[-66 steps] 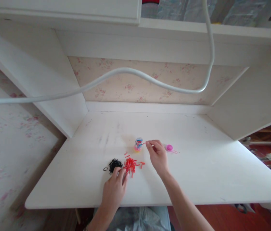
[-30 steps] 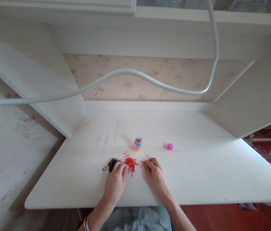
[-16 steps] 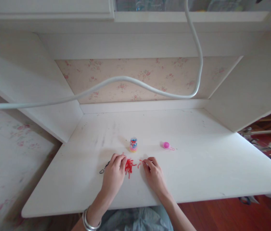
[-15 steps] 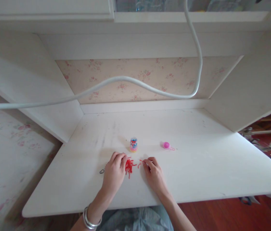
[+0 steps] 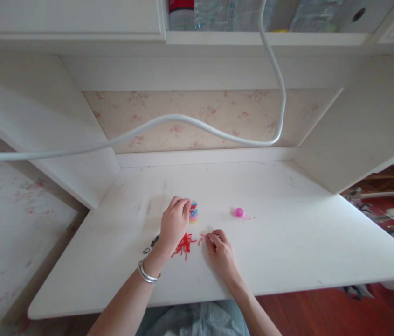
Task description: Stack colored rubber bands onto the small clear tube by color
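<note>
My left hand (image 5: 176, 221) is beside the mouth of a small clear jar (image 5: 193, 215), its fingertips pinched together. Whatever those fingers hold, if anything, is too small to make out. Layers of blue, pink and yellow show inside the jar, with some red at the top. Below that hand lies a tangled pile of red elastic bands (image 5: 184, 245), partly covered by the wrist. My right hand (image 5: 220, 249) rests on the tabletop to the right of the pile, thumb and finger closed on a thin red elastic band (image 5: 201, 238).
A pink lid (image 5: 239, 213) with a loop lies right of the jar. Black bands (image 5: 154, 241) lie left of the pile. A white cable (image 5: 183, 117) hangs across the view above the white desk (image 5: 280, 233). Side panels and a shelf (image 5: 217, 38) enclose the back.
My left hand has moved up from the red pile to the jar's mouth, uncovering more of the pile and the black bands. My right hand keeps its pinch in nearly the same place.
</note>
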`<state>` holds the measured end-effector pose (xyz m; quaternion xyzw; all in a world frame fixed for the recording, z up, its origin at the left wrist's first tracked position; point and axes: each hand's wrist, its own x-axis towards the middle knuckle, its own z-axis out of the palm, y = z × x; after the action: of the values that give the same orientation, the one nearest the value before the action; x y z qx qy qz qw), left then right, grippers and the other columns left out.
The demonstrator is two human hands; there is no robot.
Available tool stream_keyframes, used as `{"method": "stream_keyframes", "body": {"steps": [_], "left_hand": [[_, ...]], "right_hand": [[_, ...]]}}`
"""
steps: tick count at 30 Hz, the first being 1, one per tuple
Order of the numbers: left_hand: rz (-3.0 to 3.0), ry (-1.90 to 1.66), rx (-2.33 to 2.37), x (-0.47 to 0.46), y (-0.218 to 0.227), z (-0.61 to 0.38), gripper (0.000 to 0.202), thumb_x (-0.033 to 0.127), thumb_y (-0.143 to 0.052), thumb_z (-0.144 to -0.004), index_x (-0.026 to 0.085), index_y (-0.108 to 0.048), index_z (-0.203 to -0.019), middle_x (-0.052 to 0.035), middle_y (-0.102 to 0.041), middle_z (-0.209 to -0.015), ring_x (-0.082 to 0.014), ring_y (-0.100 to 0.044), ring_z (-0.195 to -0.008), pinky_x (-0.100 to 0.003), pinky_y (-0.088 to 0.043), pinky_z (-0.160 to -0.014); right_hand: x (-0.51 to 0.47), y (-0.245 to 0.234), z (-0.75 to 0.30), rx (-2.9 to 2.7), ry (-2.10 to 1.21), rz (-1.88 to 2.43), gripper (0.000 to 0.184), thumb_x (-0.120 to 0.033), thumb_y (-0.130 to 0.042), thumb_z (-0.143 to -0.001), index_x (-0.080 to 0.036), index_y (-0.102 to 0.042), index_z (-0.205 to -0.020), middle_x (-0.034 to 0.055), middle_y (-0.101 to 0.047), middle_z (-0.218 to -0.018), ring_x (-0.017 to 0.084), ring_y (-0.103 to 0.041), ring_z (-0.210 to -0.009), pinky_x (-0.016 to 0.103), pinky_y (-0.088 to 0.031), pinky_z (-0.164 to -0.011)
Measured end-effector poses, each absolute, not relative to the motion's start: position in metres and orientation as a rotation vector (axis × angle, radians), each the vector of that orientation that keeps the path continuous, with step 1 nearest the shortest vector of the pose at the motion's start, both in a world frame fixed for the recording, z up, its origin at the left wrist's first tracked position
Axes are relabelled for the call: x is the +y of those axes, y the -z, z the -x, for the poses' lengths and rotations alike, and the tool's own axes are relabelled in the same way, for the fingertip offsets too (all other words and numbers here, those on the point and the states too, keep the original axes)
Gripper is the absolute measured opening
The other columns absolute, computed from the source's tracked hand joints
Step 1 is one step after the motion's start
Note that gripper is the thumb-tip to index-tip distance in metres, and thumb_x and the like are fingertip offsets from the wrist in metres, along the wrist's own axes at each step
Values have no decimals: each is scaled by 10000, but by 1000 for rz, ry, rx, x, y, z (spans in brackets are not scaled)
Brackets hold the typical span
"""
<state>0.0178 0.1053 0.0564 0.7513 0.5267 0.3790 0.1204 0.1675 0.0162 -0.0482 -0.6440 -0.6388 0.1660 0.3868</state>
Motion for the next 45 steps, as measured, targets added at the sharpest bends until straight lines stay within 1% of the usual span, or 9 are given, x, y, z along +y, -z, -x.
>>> {"method": "stream_keyframes", "body": {"steps": [7, 12, 16, 20, 24, 30, 36, 41, 45], "left_hand": [[-2135, -1166, 1497, 79, -47, -2, 235, 294, -401, -941, 205, -619, -936, -37, -617, -903, -135, -607, -808, -246, -468, -739], [-2252, -930, 1541, 37, -8, 21, 208, 278, -409, -930, 218, -606, -956, -42, -627, -939, -151, -633, -830, -246, -492, -712], [-2290, -737, 1736, 8, 23, 37, 198, 278, -413, -926, 239, -592, -1003, -27, -628, -939, -134, -653, -707, -215, -474, -570], [-2327, -626, 1853, -2, 35, 45, 215, 289, -413, -928, 254, -585, -1052, -24, -629, -937, -125, -651, -649, -211, -435, -502], [-2409, -567, 1872, -1, 39, 48, 223, 287, -409, -931, 256, -594, -1052, -24, -631, -918, -121, -643, -628, -218, -398, -475], [-2463, -544, 1910, 1, 48, 49, 205, 245, -397, -932, 251, -601, -941, -1, -618, -862, -111, -608, -565, -231, -353, -448], [-2406, -673, 1860, -1, 52, 52, 195, 256, -387, -940, 240, -580, -915, -4, -622, -886, -102, -614, -593, -216, -376, -464], [-2281, -867, 1793, -3, 46, 54, 179, 260, -379, -944, 232, -556, -955, -32, -621, -960, -122, -650, -751, -202, -473, -582], [-2234, -914, 1741, -3, 45, 56, 166, 266, -388, -942, 224, -549, -946, -32, -629, -938, -127, -652, -776, -206, -496, -631]], "right_hand": [[17, 47, -168, -1613, -447, 1625, 303, -308, -388, -941, -209, -673, -961, 66, -584, -969, 131, -595, -730, 231, -461, -686], [19, 47, -168, -1552, -437, 1624, 343, -389, -392, -937, -207, -682, -940, 70, -593, -960, 132, -595, -720, 231, -465, -675], [21, 48, -169, -1490, -471, 1608, 356, -415, -404, -929, -198, -686, -928, 73, -596, -963, 137, -588, -737, 244, -465, -680], [25, 46, -167, -1359, -565, 1597, 368, -452, -438, -910, -182, -687, -879, 67, -601, -921, 123, -555, -645, 252, -459, -608], [34, 30, -163, -1221, -585, 1556, 362, -480, -495, -877, -171, -681, -857, 61, -606, -895, 109, -519, -596, 242, -437, -540], [57, -19, -153, -1237, -473, 1486, 308, -445, -513, -877, -188, -681, -856, 51, -591, -928, 102, -532, -652, 233, -448, -575], [81, -47, -145, -1333, -337, 1460, 329, -447, -496, -881, -185, -695, -876, 44, -578, -916, 60, -460, -536, 222, -425, -524], [89, -45, -141, -1429, -266, 1472, 310, -426, -496, -883, -197, -706, -888, 38, -581, -925, 55, -464, -525, 225, -424, -536], [87, -42, -142, -1510, -257, 1479, 322, -416, -471, -897, -206, -713, -919, 41, -592, -931, 64, -485, -547, 228, -420, -549]]}}
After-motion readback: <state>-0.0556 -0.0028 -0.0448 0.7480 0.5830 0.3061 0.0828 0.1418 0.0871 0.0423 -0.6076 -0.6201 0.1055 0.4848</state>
